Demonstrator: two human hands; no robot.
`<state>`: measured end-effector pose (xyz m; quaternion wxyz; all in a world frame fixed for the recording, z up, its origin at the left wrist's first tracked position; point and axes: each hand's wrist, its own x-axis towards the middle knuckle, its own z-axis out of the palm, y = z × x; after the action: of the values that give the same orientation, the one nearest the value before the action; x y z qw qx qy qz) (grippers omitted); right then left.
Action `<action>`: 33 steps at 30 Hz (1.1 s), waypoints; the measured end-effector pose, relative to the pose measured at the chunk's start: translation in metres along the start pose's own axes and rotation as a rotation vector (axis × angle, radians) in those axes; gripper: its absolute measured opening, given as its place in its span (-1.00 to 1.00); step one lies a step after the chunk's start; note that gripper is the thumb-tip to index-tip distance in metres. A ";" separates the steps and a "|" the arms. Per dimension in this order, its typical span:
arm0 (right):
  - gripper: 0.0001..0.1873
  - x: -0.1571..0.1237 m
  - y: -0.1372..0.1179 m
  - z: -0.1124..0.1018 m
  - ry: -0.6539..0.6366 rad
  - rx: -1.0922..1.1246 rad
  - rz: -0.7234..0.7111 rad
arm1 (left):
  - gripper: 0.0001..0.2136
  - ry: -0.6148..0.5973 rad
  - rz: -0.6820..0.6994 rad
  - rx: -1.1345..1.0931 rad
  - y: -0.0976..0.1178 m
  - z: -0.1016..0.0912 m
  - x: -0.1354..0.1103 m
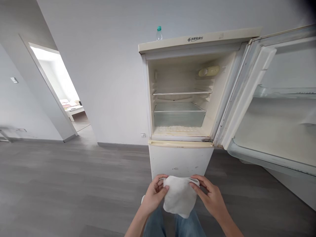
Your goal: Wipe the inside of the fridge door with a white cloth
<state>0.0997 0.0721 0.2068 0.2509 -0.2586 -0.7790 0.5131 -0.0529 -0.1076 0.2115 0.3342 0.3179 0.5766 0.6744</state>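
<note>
Both my hands hold a white cloth (179,197) in front of me at waist height. My left hand (153,195) pinches its left top edge, and my right hand (210,195) grips its right top edge. The cloth hangs down between them. Ahead stands a small cream fridge (181,158) with its upper door (276,108) swung open to the right. Inside I see a wire shelf (181,93) and a clear drawer (179,115); no food is visible in it.
A plastic bottle with a green cap (159,33) stands on the fridge top. The lower fridge door is closed. Grey wood floor (74,184) spreads to the left. A doorway (61,85) at the left opens to a bright room. My jeans show below the cloth.
</note>
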 end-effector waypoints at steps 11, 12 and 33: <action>-0.61 -0.002 -0.012 0.000 0.084 0.014 -0.085 | -0.76 -0.022 0.052 -0.009 0.005 0.001 0.005; -0.62 -0.002 -0.012 0.001 0.100 0.060 -0.076 | -0.76 -0.007 0.064 -0.020 0.007 0.002 0.005; -0.57 0.006 -0.011 0.030 -0.146 0.377 0.074 | -0.49 -0.117 -0.332 -0.176 -0.002 -0.004 0.002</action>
<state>0.0745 0.0524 0.2073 0.2186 -0.1978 -0.6752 0.6761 -0.0567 -0.1083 0.2094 0.5003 0.2266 0.5393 0.6383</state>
